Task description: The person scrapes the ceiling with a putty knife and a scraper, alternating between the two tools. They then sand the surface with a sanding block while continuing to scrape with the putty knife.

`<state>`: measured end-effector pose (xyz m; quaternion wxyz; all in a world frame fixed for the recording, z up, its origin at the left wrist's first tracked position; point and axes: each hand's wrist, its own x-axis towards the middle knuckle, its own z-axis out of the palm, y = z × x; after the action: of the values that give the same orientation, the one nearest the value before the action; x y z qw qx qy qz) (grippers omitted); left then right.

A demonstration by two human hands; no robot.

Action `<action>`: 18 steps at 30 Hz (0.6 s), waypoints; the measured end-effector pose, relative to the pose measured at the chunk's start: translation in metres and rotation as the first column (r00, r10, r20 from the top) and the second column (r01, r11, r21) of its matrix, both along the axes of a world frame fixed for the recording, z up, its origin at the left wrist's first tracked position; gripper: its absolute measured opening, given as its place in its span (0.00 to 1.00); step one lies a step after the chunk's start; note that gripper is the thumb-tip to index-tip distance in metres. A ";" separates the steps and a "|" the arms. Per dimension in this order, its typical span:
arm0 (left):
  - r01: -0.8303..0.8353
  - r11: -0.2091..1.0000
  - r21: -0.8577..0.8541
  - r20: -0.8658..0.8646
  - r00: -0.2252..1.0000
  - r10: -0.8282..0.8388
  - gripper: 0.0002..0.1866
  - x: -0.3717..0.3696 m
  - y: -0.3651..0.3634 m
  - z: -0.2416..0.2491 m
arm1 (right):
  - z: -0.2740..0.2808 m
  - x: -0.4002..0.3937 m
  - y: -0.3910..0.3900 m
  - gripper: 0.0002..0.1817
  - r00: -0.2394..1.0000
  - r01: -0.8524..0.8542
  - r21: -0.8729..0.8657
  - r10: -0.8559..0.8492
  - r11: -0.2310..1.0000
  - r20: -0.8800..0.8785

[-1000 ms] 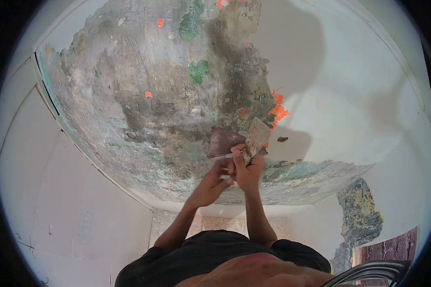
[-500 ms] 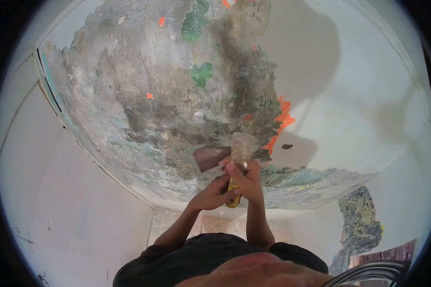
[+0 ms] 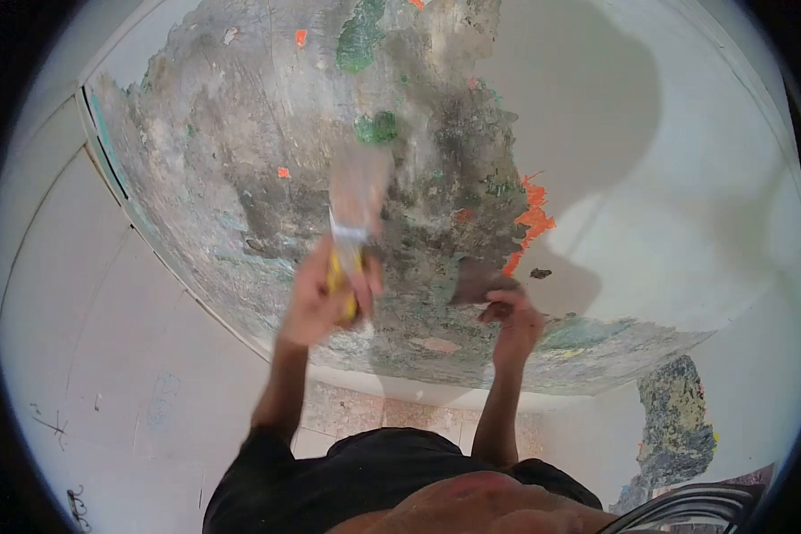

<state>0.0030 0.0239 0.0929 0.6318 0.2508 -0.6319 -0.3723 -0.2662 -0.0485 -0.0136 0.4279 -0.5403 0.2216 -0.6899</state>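
Note:
My left hand (image 3: 316, 298) is wrapped round the yellow handle of a scraper (image 3: 356, 196). Its broad blade points up and is blurred by motion, overlapping the wall below a green patch. To the right, my right hand (image 3: 516, 322) pinches a dark brownish flat piece (image 3: 482, 281) that juts out to the left from the fingers. Behind both hands stretches a worn wall (image 3: 267, 116), where grey, blackened and green layers show through ragged-edged white paint (image 3: 712, 196).
Bright orange patches (image 3: 534, 218) line the right edge of the bare area. A small dark chip mark (image 3: 541, 273) shows on the white paint. Pale panels (image 3: 107, 338) stand at left. Cables (image 3: 694, 512) lie at lower right, below another stripped patch (image 3: 676, 414).
My hands, together on the scraper before, have parted. The scraper has gone up and left in my left hand, and the dark flat piece has moved right with my right hand.

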 end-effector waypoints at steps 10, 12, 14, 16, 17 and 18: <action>0.060 0.998 0.023 0.009 0.998 -0.060 0.21 0.020 -0.067 0.146 | -0.043 0.053 0.048 0.23 0.937 -0.318 0.265 0.344 0.910 -0.058; 0.099 0.995 0.026 0.010 0.995 -0.099 0.21 0.020 -0.066 0.152 | -0.042 0.049 0.046 0.23 0.946 -0.290 0.286 0.319 0.913 -0.059; 0.103 0.994 0.044 0.011 0.995 -0.103 0.21 0.019 -0.062 0.157 | -0.040 0.041 0.040 0.23 0.956 -0.259 0.294 0.288 0.920 -0.060; 0.104 0.993 0.057 -0.005 0.995 -0.104 0.21 0.018 -0.060 0.153 | -0.042 0.034 0.034 0.23 0.968 -0.221 0.292 0.246 0.930 -0.052; 0.109 0.992 0.066 -0.008 0.994 -0.108 0.21 0.017 -0.060 0.152 | -0.041 0.031 0.034 0.22 0.972 -0.209 0.303 0.231 0.930 -0.038; 0.112 0.991 0.067 -0.011 0.994 -0.112 0.20 0.014 -0.060 0.155 | -0.037 0.030 0.034 0.22 0.977 -0.195 0.310 0.213 0.931 -0.025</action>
<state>0.0172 -0.0358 0.2482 0.6033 0.2350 -0.6298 -0.4292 -0.2366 -0.0148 -0.0503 0.5691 -0.5076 0.2806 -0.5829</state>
